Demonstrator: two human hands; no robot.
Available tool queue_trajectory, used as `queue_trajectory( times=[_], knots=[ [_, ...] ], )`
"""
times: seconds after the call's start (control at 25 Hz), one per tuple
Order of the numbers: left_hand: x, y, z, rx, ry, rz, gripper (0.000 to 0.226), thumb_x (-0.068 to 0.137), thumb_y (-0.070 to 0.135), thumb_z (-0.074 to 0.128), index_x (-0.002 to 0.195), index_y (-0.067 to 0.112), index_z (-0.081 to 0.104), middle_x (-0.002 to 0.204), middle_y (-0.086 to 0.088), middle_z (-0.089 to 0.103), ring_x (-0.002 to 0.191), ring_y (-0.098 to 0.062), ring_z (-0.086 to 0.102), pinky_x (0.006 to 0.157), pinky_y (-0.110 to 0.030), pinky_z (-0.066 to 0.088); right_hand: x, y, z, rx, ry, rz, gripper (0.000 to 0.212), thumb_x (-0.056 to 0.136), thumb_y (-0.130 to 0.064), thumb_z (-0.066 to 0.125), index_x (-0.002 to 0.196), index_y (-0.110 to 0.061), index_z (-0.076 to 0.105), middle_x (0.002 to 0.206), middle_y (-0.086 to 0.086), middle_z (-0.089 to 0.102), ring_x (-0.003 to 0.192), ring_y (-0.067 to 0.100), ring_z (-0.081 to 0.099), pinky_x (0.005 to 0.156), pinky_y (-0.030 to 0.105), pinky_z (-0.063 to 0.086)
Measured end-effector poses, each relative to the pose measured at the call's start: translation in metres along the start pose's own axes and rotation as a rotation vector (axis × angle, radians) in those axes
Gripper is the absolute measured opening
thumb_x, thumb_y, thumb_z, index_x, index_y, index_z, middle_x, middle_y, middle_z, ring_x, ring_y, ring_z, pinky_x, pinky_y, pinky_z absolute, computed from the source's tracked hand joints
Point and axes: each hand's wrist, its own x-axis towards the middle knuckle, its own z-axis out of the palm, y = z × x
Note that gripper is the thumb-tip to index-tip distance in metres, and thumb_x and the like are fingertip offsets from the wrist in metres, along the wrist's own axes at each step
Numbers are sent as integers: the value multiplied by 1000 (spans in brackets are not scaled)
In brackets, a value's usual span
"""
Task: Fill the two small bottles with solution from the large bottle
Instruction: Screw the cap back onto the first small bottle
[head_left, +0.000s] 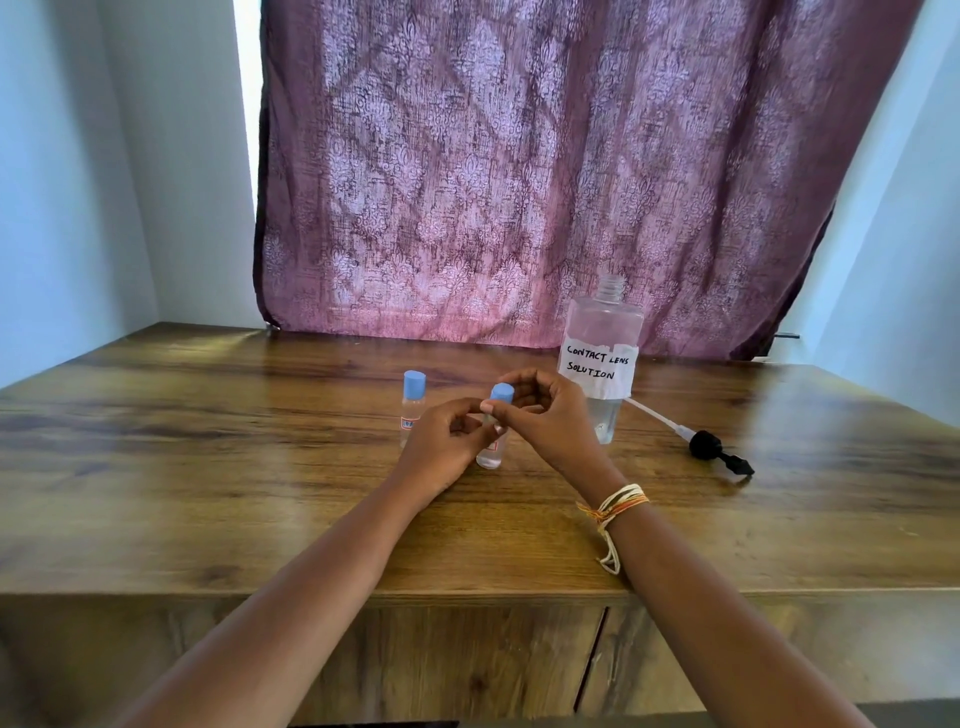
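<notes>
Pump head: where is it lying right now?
In the head view the pump head lies on the table at the right, off the large bottle, just right of that bottle's base, its tube pointing back toward it.

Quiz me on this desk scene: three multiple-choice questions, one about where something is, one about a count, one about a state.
1. Where does the black pump head lie?
A. right of the large bottle
B. left of the small bottles
C. on the floor

2. How many blue caps show?
A. one
B. two
C. four

3. The large bottle is:
A. capped
B. tipped over
C. upright, neck open

Answers:
1 A: it lies on the table to the right.
2 B: one on each small bottle.
3 C: its bare neck points up.
</notes>
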Motion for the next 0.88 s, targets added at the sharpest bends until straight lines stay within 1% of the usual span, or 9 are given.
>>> queue_trajectory(
  times=[0.08,0.16,0.2,0.28,0.4,0.52,0.6,0.72,0.88],
  knots=[
    [0,0,0,-12,-2,-5,26,86,29,68,111,22,69,87,1,73,76,0,65,66,-9,45,1,0,-3,-2,-13,-6,50,72,-10,83,117,-8,61,99,6,70,88,12,69,76,26,58],
    [-1,2,0,-20,1,-26,27,86,29,69,111,22,68,84,0,72,70,3,62,60,-4,41,2,-1,-7,75,-78,10,52,81,6,69,130,-5,53,119,13,66,110,18,64,91,33,55],
    [-1,1,0,-31,3,-40,28,85,30,69,112,22,68,85,-2,73,71,0,62,59,-4,41,3,-2,-8,100,-107,15,51,83,13,61,130,-4,52,122,15,65,113,19,63,94,33,54],
    [0,0,0,-31,1,-56,31,85,32,69,115,22,67,89,-5,73,76,-5,64,62,-10,42,3,-5,-10,101,-113,10,46,83,17,57,124,-6,56,114,13,69,104,14,67,91,29,54],
    [2,-3,1,-23,-11,-48,32,84,33,70,115,23,68,94,0,74,87,-9,68,75,-21,49,1,-6,-9,90,-83,19,41,81,12,66,115,-10,60,97,3,71,87,5,70,79,19,56],
    [2,-5,1,-38,-12,-42,28,84,30,70,111,22,70,94,0,76,92,-11,70,81,-23,50,1,-4,-5,59,-47,11,41,75,4,77,111,-11,62,89,1,66,78,0,66,74,17,54],
    [1,-5,1,-45,-20,-33,28,85,28,70,111,21,70,95,2,76,93,-10,70,81,-24,51,0,-4,-2,34,-49,0,46,75,1,78,115,-13,61,95,0,66,84,0,65,78,19,54],
    [2,-5,1,-114,-39,-53,30,84,27,71,114,20,69,98,3,76,95,-11,70,90,-31,54,0,-3,-4,84,-105,15,51,81,10,66,127,-11,55,115,11,68,104,14,66,93,31,54],
    [2,-5,1,-91,-30,-46,31,83,28,72,114,22,69,96,3,76,93,-10,71,89,-32,54,0,-3,-7,62,-74,22,45,80,9,66,121,-10,58,96,9,73,88,16,70,82,31,58]
  ],
)
